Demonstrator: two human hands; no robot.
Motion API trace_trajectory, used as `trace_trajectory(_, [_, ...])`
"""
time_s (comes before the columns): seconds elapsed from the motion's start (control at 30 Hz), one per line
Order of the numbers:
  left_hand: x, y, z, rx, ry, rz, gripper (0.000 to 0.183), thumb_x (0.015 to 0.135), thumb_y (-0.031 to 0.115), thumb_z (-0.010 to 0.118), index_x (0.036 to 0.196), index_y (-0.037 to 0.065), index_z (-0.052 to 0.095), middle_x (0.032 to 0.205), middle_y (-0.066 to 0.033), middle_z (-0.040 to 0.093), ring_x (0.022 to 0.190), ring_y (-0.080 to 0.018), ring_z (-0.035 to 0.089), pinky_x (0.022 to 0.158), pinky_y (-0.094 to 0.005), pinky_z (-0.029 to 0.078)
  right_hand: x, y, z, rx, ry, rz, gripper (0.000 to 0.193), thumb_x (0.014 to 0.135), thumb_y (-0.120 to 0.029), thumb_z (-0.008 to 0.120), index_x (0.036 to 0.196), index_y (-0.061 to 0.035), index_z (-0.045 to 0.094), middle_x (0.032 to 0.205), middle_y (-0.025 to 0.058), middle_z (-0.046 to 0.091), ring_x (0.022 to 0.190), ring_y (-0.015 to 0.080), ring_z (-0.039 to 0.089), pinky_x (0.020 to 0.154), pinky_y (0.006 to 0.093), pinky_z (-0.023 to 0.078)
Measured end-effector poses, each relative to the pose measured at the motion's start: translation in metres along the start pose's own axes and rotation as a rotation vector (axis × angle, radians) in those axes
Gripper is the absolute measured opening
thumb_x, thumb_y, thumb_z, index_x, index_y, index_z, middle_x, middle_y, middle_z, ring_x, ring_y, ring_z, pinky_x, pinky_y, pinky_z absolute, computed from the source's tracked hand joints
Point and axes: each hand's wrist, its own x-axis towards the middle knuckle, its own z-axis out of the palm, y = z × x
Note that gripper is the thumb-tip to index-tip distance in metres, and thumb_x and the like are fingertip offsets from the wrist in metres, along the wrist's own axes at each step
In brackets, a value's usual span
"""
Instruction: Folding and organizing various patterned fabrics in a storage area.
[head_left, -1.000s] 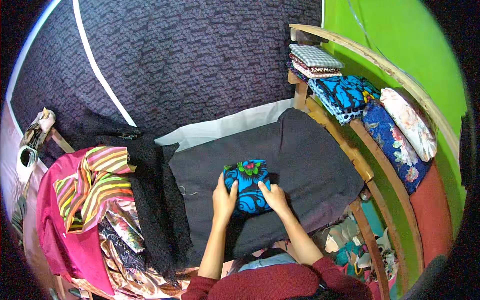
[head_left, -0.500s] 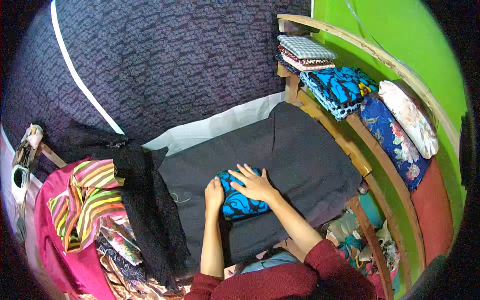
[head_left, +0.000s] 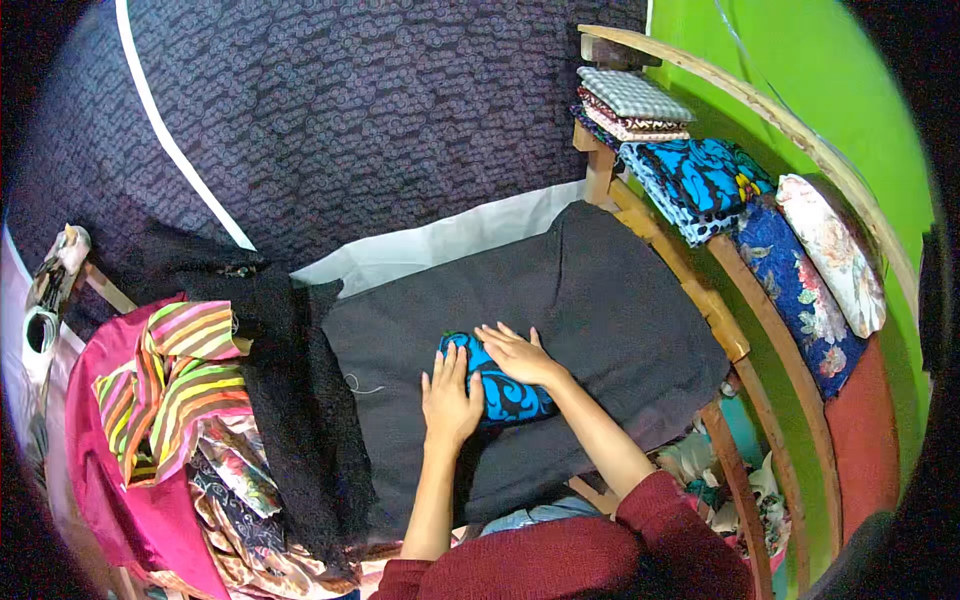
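A folded cloth [head_left: 508, 398], bright blue with black swirls, lies as a small bundle on a dark grey cloth-covered surface [head_left: 630, 300]. My left hand [head_left: 450, 395] rests flat along the bundle's left edge, its fingers extended and pointing away from me. Across the upper right of the bundle lies my right hand [head_left: 517, 356], fingers stretched and slightly spread. Both palms touch the folded cloth without gripping it, and they cover part of its pattern.
Wooden slatted rails [head_left: 735, 330] run along the right. They carry a stack of folded fabrics [head_left: 635, 97], a blue-and-black folded cloth [head_left: 685, 180] and floral fabrics [head_left: 800, 290]. Striped cloth [head_left: 190, 370] and black lacy fabric [head_left: 310, 430] are heaped at left.
My left hand has gone from curled at the bundle's side to flat on its left edge. The right hand still lies on top. The whole view has shifted slightly.
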Motion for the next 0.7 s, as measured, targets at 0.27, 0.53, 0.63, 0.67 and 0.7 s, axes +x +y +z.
trace_trajectory(0.27, [-0.002,0.001,-0.001,0.134,-0.054,-0.051,0.085,0.076,0.057,0.051,0.136,0.002,0.028,0.143,-0.0164,0.023,0.133,-0.0292,0.021,0.106,-0.0529,0.008,-0.017,-0.029,-0.031,-0.345,0.44,-0.029,0.049,0.091,-0.035,0.036,0.132,-0.0086,0.038,0.141,0.0158,0.027,0.133,0.034,0.017,0.099,0.0652,0.008])
trace_trajectory(0.53, [-0.002,0.012,0.004,0.009,-0.052,-0.053,0.116,0.056,0.062,0.069,0.133,-0.01,0.02,0.141,-0.0276,0.015,0.132,-0.0328,0.02,0.105,-0.0494,0.018,-0.011,0.021,-0.034,-0.333,0.017,0.071,0.046,0.089,-0.043,0.04,0.132,-0.0256,0.039,0.142,0.0077,0.029,0.132,0.0303,0.022,0.099,0.0641,0.012])
trace_trajectory(0.63, [0.0,0.01,0.004,-0.042,-0.037,-0.021,0.116,0.056,0.059,0.071,0.132,-0.012,0.021,0.141,-0.0287,0.016,0.131,-0.0338,0.023,0.103,-0.0514,0.022,-0.007,0.034,-0.022,-0.278,0.402,-0.017,0.046,0.09,-0.041,0.04,0.131,-0.021,0.04,0.141,0.0122,0.029,0.132,0.0317,0.022,0.099,0.0631,0.014])
trace_trajectory(0.67, [0.0,0.004,0.001,-0.035,-0.028,-0.037,0.116,0.056,0.059,0.071,0.132,-0.012,0.021,0.141,-0.0287,0.016,0.131,-0.0338,0.023,0.103,-0.0514,0.022,-0.006,0.008,-0.016,-0.177,0.517,-0.1,0.045,0.09,-0.039,0.04,0.13,-0.0186,0.042,0.14,0.0152,0.029,0.132,0.0318,0.022,0.1,0.0616,0.014])
trace_trajectory(0.7, [-0.002,0.0,-0.001,-0.031,-0.027,-0.056,0.115,0.056,0.059,0.071,0.132,-0.012,0.021,0.141,-0.0287,0.015,0.131,-0.0338,0.024,0.103,-0.0516,0.022,-0.011,-0.018,-0.012,-0.218,0.539,-0.225,0.044,0.089,-0.038,0.041,0.129,-0.0185,0.043,0.141,0.0134,0.029,0.132,0.03,0.023,0.101,0.0605,0.014])
